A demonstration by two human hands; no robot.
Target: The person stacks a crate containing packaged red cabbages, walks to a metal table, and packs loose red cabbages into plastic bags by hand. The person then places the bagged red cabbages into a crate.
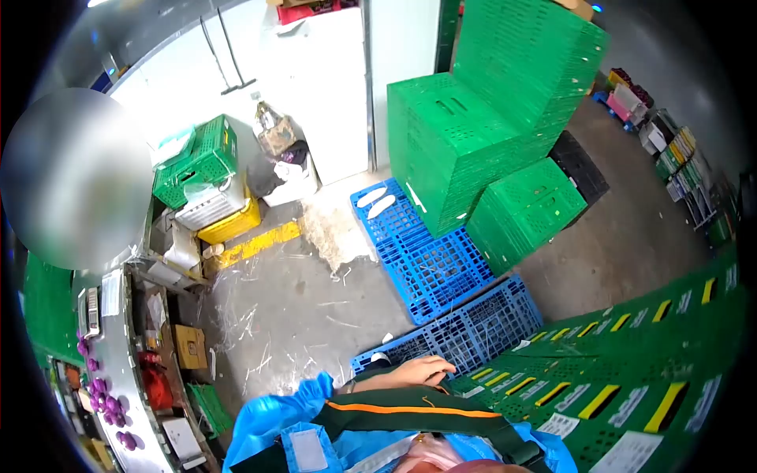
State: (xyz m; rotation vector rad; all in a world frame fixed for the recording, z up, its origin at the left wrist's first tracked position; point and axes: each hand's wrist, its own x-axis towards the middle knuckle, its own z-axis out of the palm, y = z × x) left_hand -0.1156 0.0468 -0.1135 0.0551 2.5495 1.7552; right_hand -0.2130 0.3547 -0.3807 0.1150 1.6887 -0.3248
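My left hand [406,372] reaches across the front of my body from a blue sleeve [288,402], at the bottom centre. Its fingers are loosely bent and slightly apart, and nothing shows in them. The fingertips are near the edge of a long row of stacked green crates [615,378] with yellow and white labels; whether they touch is unclear. Beneath and beyond the hand is a blue pallet [489,315]. A dark green strap [418,410] with an orange stripe crosses just below the hand. My right hand cannot be seen.
Tall green crate stacks [449,134] stand on and beside another blue pallet [426,268] ahead. At the left is a metal bench [118,339] with purple round items [102,400]. A green crate [201,162] sits over a yellow one [233,225]. Scraps litter the floor.
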